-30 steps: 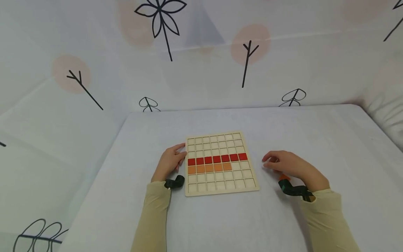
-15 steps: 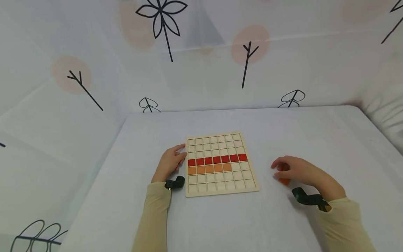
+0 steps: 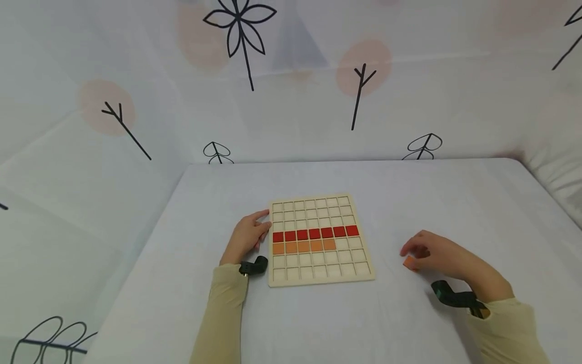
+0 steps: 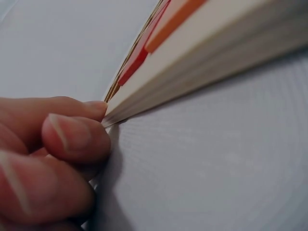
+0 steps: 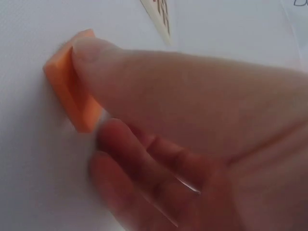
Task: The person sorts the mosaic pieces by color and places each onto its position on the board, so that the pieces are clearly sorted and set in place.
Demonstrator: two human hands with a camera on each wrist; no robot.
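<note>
A square cream grid board (image 3: 322, 281) lies on the table. A row of red tiles (image 3: 314, 234) crosses it, and a shorter row of orange tiles (image 3: 303, 246) sits just below. My left hand (image 3: 245, 236) rests at the board's left side, its index finger and thumb against the edge. In the left wrist view a fingertip touches the corner of the board's side (image 4: 178, 72). To the right of the board, my right hand (image 3: 438, 257) pinches a tilted orange tile (image 5: 70, 96) low over the tabletop. The thumb covers part of its face; the index finger is hidden behind.
The white cloth-covered table (image 3: 345, 323) meets a patterned fabric backdrop (image 3: 291, 116) at its far edge. Each wrist wears a dark camera mount, the left one (image 3: 254, 265) close beside the board's lower left side.
My right hand has moved right and toward me, onto the orange tile, which was lying partly hidden under the hand. The left hand and the board have stayed in place.
</note>
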